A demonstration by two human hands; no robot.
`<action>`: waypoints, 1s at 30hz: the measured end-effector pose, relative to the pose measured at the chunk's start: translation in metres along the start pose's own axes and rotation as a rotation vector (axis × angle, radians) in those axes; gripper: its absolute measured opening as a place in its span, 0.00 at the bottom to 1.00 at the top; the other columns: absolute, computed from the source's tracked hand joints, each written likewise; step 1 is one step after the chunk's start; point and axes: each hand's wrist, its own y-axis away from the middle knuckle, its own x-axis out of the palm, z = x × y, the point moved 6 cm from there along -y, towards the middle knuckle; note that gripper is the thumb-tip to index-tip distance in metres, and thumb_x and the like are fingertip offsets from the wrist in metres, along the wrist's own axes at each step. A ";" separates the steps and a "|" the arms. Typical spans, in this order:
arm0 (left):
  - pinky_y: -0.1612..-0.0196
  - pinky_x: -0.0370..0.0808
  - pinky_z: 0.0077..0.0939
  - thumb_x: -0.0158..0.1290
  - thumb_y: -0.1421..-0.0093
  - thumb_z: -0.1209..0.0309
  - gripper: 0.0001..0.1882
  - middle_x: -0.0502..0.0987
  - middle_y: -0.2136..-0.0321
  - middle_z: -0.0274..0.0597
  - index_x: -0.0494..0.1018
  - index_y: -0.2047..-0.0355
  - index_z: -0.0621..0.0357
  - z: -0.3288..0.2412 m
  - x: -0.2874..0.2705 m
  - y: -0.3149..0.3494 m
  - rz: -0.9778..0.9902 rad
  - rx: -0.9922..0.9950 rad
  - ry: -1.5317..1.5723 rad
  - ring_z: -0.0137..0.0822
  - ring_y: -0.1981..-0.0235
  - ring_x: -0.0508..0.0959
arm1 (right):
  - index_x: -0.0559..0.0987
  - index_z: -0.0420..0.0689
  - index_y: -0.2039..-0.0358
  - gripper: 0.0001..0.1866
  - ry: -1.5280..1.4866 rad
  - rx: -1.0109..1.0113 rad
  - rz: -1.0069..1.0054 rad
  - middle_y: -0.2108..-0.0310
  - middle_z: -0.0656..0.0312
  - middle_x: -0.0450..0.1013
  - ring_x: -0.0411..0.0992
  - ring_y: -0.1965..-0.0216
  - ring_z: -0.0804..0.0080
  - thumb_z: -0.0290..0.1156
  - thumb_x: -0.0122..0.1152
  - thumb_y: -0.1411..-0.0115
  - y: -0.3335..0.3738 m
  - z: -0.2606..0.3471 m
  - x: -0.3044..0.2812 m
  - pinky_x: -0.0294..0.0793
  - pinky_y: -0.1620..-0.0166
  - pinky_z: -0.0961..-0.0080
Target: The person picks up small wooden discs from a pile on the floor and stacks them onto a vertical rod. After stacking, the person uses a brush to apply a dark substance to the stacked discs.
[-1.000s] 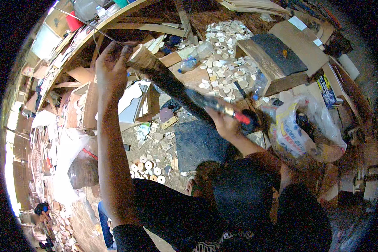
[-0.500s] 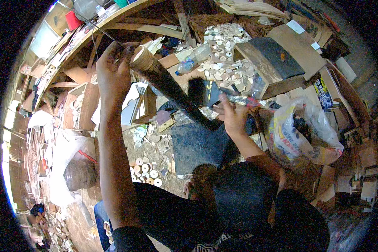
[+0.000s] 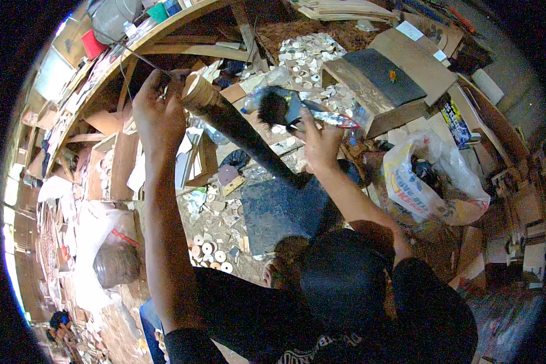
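A long, dark, tapering horn-like piece (image 3: 242,134) slants down from upper left to the centre, its pale wide end upward. My left hand (image 3: 158,106) is closed at that wide end, fingertips at the rim. The narrow end reaches down over a dark blue flat sheet (image 3: 273,212); what lies beneath its tip is hard to make out. My right hand (image 3: 320,142) grips a wide paintbrush (image 3: 279,109) with black bristles pointing left. The bristles are apart from the dark piece, above and to its right.
A cardboard box (image 3: 370,112) with a dark pad stands at right, beside a plastic bag (image 3: 400,176). Round pale discs (image 3: 209,250) lie below the dark piece, and many pale offcuts (image 3: 309,54) lie behind. A red cup (image 3: 92,44) stands on a curved wooden ledge.
My right hand has moved up and left, raising the paintbrush away from the dark piece and turning its handle. My left hand has stayed at the wide end as the whole view shifted slightly.
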 end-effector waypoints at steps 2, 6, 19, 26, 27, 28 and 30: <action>0.60 0.72 0.27 0.53 0.42 0.75 0.08 0.79 0.69 0.47 0.75 0.64 0.67 -0.003 -0.002 -0.001 -0.043 0.021 -0.071 0.33 0.66 0.77 | 0.77 0.35 0.67 0.11 -0.028 0.055 0.037 0.71 0.57 0.76 0.74 0.70 0.75 0.32 0.63 0.44 -0.002 -0.004 0.002 0.75 0.69 0.74; 0.60 0.73 0.31 0.54 0.41 0.69 0.12 0.79 0.69 0.52 0.75 0.65 0.70 -0.016 0.001 -0.003 -0.097 0.056 -0.018 0.41 0.66 0.78 | 0.76 0.38 0.62 0.13 0.087 0.009 0.045 0.70 0.60 0.75 0.74 0.70 0.76 0.31 0.64 0.44 -0.004 -0.005 -0.002 0.77 0.72 0.76; 0.64 0.73 0.35 0.55 0.44 0.70 0.11 0.79 0.69 0.53 0.76 0.66 0.66 -0.038 0.021 -0.010 -0.060 -0.007 -0.251 0.47 0.69 0.80 | 0.79 0.36 0.66 0.13 -0.353 0.157 0.119 0.70 0.57 0.77 0.75 0.70 0.68 0.34 0.65 0.46 0.003 -0.017 -0.018 0.72 0.63 0.70; 0.63 0.74 0.31 0.56 0.45 0.67 0.12 0.80 0.70 0.49 0.78 0.66 0.63 -0.052 0.023 -0.031 0.083 0.006 -0.391 0.43 0.69 0.81 | 0.76 0.38 0.61 0.13 0.167 0.102 -0.012 0.67 0.60 0.74 0.72 0.73 0.75 0.32 0.62 0.42 0.002 -0.037 -0.050 0.78 0.71 0.76; 0.63 0.75 0.30 0.57 0.45 0.67 0.12 0.80 0.71 0.49 0.78 0.66 0.63 -0.050 0.024 -0.032 0.122 -0.048 -0.466 0.43 0.69 0.81 | 0.76 0.38 0.61 0.13 0.101 0.043 0.080 0.66 0.60 0.74 0.72 0.72 0.76 0.32 0.62 0.43 0.001 -0.033 -0.045 0.79 0.73 0.76; 0.63 0.75 0.31 0.58 0.47 0.66 0.12 0.80 0.71 0.50 0.78 0.67 0.63 -0.053 0.027 -0.034 0.152 -0.029 -0.430 0.42 0.69 0.81 | 0.76 0.38 0.61 0.13 0.029 0.036 0.107 0.66 0.59 0.74 0.72 0.72 0.76 0.32 0.62 0.43 0.001 -0.028 -0.044 0.79 0.74 0.77; 0.64 0.74 0.31 0.58 0.47 0.67 0.12 0.80 0.71 0.50 0.78 0.68 0.64 -0.059 0.036 -0.034 0.176 0.041 -0.360 0.42 0.70 0.81 | 0.76 0.38 0.61 0.12 -0.012 -0.115 0.181 0.67 0.60 0.75 0.73 0.71 0.76 0.31 0.62 0.43 -0.002 -0.006 -0.038 0.78 0.73 0.78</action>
